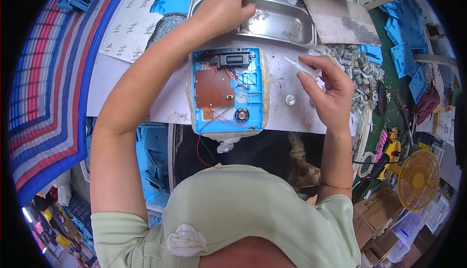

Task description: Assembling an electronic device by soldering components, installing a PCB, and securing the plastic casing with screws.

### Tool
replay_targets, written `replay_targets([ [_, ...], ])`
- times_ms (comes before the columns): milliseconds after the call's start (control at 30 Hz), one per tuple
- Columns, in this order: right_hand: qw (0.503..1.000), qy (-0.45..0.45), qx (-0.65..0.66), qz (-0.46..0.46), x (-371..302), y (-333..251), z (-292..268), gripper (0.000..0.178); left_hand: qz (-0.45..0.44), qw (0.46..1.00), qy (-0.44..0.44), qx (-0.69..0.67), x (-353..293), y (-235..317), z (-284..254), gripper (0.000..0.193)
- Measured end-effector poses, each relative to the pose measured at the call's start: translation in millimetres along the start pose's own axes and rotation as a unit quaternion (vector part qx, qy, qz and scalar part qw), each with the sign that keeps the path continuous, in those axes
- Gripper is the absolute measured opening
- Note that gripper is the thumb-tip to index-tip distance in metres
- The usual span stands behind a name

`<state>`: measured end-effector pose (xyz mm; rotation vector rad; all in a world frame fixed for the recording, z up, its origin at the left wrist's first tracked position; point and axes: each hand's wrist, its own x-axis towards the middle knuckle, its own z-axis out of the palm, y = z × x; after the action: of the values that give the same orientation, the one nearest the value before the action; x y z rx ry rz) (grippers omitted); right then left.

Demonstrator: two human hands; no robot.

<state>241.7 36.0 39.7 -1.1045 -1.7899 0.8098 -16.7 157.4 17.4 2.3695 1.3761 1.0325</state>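
Observation:
In front of me lies a blue plastic casing, open side up. It holds a brown circuit board, a black module, a round speaker and several thin wires. My left hand reaches past it, over a metal tray with compartments of small metal parts. Its fingers are bent, thumb and forefinger apart, and nothing shows between them. To the casing's right, my right hand is closed around a small white bottle whose thin nozzle points up and left.
A small clear round piece lies on the white table near my right hand. Further right are a heap of grey metal parts and a cardboard piece. A handwritten sheet lies at left. A yellow fan stands lower right.

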Motion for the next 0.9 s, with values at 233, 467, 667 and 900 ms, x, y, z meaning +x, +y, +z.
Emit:
replay_targets([
  [233, 0.995, -0.066, 0.003, 0.079, 34, 9, 6, 0.023, 0.032, 0.994, -0.028, -0.099, -18, 47, -21, 0.023],
  [467, 0.992, -0.077, 0.031, 0.094, 55, 10, 28, 0.024, 0.06, 0.99, -0.012, -0.125, -30, 62, -31, 0.022],
  [667, 0.994, -0.069, 0.068, 0.045, 61, 19, 32, 0.019, 0.092, 0.988, 0.046, -0.118, -32, 59, -24, 0.016],
  [900, 0.961, -0.107, -0.254, 0.022, 77, 4, 21, 0.017, 0.034, 0.997, 0.009, -0.073, -24, 39, -24, 0.011],
])
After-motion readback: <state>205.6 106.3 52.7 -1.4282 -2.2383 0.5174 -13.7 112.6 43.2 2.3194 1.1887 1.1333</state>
